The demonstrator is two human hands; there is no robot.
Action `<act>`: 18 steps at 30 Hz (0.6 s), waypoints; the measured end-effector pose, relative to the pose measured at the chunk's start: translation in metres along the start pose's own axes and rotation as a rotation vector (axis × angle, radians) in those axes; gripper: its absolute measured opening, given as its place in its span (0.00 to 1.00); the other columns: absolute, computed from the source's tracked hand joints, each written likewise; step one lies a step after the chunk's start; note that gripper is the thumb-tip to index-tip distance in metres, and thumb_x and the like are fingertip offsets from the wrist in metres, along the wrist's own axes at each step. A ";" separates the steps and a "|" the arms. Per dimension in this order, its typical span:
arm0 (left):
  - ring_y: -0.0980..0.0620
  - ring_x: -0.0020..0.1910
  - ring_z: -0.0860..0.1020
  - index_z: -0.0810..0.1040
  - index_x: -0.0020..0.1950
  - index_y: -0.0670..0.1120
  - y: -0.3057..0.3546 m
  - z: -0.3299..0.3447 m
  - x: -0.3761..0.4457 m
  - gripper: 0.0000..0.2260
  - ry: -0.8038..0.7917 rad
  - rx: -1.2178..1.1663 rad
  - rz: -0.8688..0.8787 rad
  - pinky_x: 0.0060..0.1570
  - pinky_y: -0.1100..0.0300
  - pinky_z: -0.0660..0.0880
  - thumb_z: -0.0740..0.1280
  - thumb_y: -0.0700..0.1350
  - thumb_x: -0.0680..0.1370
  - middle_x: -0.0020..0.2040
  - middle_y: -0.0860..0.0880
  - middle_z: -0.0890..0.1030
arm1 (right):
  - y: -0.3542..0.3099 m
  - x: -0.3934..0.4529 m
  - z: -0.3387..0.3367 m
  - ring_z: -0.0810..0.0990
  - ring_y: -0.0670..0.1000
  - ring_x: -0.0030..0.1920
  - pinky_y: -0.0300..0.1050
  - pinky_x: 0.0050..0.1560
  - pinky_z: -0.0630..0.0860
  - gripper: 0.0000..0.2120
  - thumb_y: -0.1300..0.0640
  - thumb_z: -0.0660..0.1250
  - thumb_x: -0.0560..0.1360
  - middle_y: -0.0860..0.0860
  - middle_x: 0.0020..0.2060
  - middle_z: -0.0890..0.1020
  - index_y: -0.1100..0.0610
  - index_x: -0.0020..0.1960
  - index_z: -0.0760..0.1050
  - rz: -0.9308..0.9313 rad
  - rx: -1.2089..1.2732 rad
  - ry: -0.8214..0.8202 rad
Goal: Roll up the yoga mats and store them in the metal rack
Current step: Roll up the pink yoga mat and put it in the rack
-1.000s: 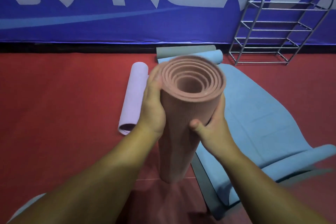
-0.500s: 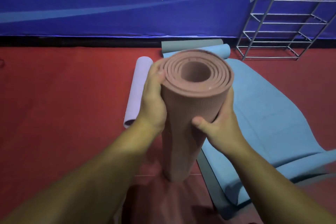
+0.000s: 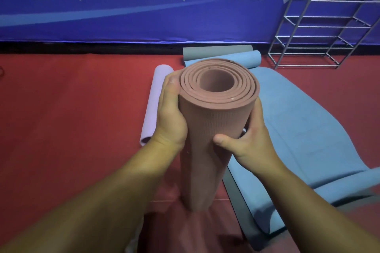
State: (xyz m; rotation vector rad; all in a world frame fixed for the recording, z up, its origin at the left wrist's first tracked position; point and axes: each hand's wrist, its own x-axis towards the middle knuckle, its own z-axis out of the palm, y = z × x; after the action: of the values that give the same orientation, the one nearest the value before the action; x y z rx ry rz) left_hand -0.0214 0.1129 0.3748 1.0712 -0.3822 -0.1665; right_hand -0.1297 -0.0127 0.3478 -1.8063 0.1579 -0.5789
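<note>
Gripped upright by left hand [image 3: 170, 117] and right hand [image 3: 248, 139] — rolled dusty-pink foam yoga mat [image 3: 213, 121], fingers wrapped round, likely keeping coils tight.

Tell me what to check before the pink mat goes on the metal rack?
1. Pink mat rolled up: ok, coils tight.
2. Left hand grips the roll: ok.
3. Right hand grips the roll: ok.
4. Metal rack has room: ok, the shelves in view are bare.
5. Way to the rack clear: not ok, the flat blue mat lies between.
6. Roll's bottom end resting on the floor: cannot tell, it is blurred.
</note>
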 end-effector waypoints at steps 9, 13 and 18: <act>0.51 0.65 0.77 0.66 0.73 0.44 -0.007 -0.002 -0.004 0.40 -0.475 0.247 -0.053 0.65 0.50 0.72 0.69 0.70 0.72 0.65 0.53 0.78 | -0.001 -0.009 -0.029 0.80 0.46 0.62 0.45 0.54 0.81 0.48 0.42 0.80 0.58 0.48 0.64 0.79 0.46 0.75 0.64 0.173 0.171 0.068; 0.50 0.71 0.74 0.59 0.80 0.50 -0.031 0.004 -0.014 0.53 -0.522 0.318 -0.158 0.69 0.44 0.72 0.71 0.74 0.63 0.72 0.50 0.74 | 0.008 -0.024 -0.049 0.84 0.51 0.57 0.46 0.44 0.81 0.42 0.42 0.78 0.59 0.49 0.59 0.83 0.43 0.71 0.68 0.358 0.247 0.087; 0.53 0.66 0.79 0.61 0.80 0.54 -0.062 0.041 -0.034 0.50 -0.535 0.319 -0.309 0.62 0.53 0.78 0.78 0.68 0.63 0.68 0.53 0.78 | 0.019 -0.053 -0.085 0.86 0.51 0.52 0.53 0.43 0.83 0.31 0.44 0.74 0.67 0.45 0.54 0.85 0.42 0.69 0.69 0.542 0.302 0.096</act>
State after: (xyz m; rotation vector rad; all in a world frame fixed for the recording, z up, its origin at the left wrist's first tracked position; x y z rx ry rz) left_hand -0.0655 0.0608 0.3304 1.3949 -0.7399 -0.6942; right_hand -0.2121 -0.0715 0.3316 -1.3642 0.5742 -0.2806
